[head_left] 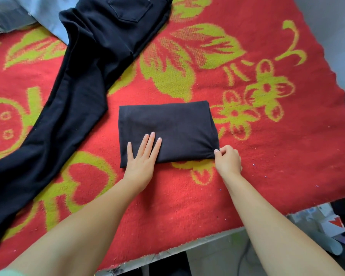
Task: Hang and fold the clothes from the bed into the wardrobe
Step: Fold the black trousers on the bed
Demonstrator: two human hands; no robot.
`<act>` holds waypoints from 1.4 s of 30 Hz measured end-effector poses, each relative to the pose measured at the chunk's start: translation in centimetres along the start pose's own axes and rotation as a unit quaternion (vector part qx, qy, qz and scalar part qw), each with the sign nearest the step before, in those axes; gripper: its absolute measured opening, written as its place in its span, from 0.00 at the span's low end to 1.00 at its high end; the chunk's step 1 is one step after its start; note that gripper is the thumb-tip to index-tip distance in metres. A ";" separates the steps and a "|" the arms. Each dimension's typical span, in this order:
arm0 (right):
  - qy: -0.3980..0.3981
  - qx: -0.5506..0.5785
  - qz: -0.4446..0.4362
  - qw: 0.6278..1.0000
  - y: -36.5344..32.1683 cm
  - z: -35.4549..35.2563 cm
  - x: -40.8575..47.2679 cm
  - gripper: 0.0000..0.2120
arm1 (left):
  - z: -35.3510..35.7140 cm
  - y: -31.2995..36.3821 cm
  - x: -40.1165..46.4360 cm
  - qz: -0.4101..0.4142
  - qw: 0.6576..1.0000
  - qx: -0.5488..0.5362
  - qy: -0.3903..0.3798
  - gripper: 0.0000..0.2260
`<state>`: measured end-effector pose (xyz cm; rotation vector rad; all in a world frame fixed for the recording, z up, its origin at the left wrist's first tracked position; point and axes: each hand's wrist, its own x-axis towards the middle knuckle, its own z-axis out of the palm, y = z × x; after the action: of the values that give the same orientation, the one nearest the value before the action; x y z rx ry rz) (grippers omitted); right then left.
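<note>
A dark navy garment (173, 124) lies folded into a neat rectangle in the middle of the bed. My left hand (141, 156) presses flat on its near left part, fingers straight. My right hand (228, 159) pinches the garment's near right corner between thumb and fingers. A pair of black trousers (76, 86) lies spread out to the left, waist and back pocket at the far end, leg running toward the near left edge.
A red blanket with yellow-green flowers (267, 146) covers the bed. Light blue and grey clothes (18, 14) lie at the far left corner. The bed's near edge (167, 253) runs below my arms; boxes and clutter (327, 226) sit on the floor at right.
</note>
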<state>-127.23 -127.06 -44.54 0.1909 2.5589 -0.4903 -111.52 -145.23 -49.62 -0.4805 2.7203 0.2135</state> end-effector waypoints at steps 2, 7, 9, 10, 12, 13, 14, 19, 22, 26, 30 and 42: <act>0.083 -0.053 -0.083 0.992 -1.2 0.2 -0.5 0.14 | -0.2 0.1 -0.1 -0.005 1.000 -0.008 -0.001 0.45; 0.030 -0.229 -0.494 0.838 -5.4 4.4 -2.9 0.26 | -1.1 1.0 0.0 0.052 0.995 -0.022 0.080 0.45; -0.032 -0.286 -0.488 0.824 -5.5 5.7 -1.8 0.27 | -1.0 0.3 0.4 0.026 0.996 -0.032 0.083 0.43; -0.029 -0.297 -0.467 0.833 -4.8 5.8 -0.7 0.28 | -0.8 -0.4 0.4 -0.002 0.996 -0.040 0.081 0.43; -0.018 -0.294 -0.386 0.874 -2.5 4.8 1.7 0.29 | -0.2 -2.1 0.0 -0.042 0.996 -0.045 0.060 0.42; -0.021 -0.293 -0.331 0.897 -1.0 3.7 2.7 0.29 | 0.1 -2.8 -0.5 -0.057 0.997 -0.040 0.039 0.43; -0.029 -0.304 -0.280 0.910 0.5 2.3 3.5 0.29 | 0.2 -3.3 -1.2 -0.072 0.997 -0.035 0.022 0.43; 0.021 -0.287 -0.413 0.864 -0.3 -0.8 2.0 0.33 | -0.6 -3.1 -2.1 0.002 0.999 0.000 0.050 0.49; -0.031 -0.333 -0.535 0.776 -1.7 2.4 -2.0 0.44 | -1.0 -0.4 -1.4 0.044 0.996 0.004 0.073 0.46; -0.009 -0.349 -0.455 0.819 -1.8 4.5 -0.8 0.48 | -1.2 1.0 0.3 -0.007 0.996 0.003 0.084 0.42; -0.023 -0.334 -0.417 0.845 -3.7 4.4 0.7 0.46 | -1.8 -0.8 1.9 -0.001 0.999 0.019 0.047 0.43; -0.095 -0.360 -0.479 0.795 -11.4 -2.8 -4.7 0.39 | -12.0 -2.5 -3.2 -0.104 0.993 -0.057 -0.003 0.38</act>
<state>-127.11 -136.75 -36.34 -1.3924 2.2635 0.1770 -111.78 -149.10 -37.52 -0.7884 2.6376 0.3145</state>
